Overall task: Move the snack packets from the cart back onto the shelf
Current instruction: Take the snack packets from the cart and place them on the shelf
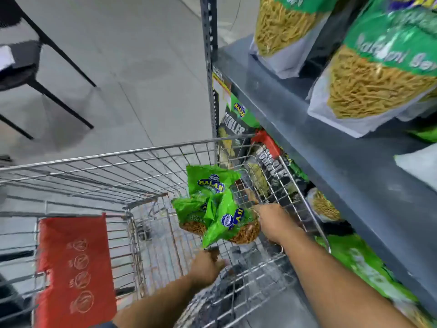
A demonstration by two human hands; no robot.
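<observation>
Three green snack packets lie in the wire cart [118,154]: one at the back [210,179], one to the left [188,210] and one in front [224,224]. My right hand [274,221] reaches into the cart and presses against the front packet's right edge, with its fingers curled on it. Just under that packet's lower corner is my left hand [208,263], fingers curled; motion blur hides whether it grips the corner. The grey metal shelf [307,138] stands directly right of the cart, with large green and clear packets of yellow sticks [378,86] on it.
A red seat flap [73,263] hangs at the cart's near left end. More packets [233,129] fill the shelf's lower level beside the cart. The shelf's upright post [209,55] rises behind the cart. A black chair [35,67] stands on the grey floor at far left.
</observation>
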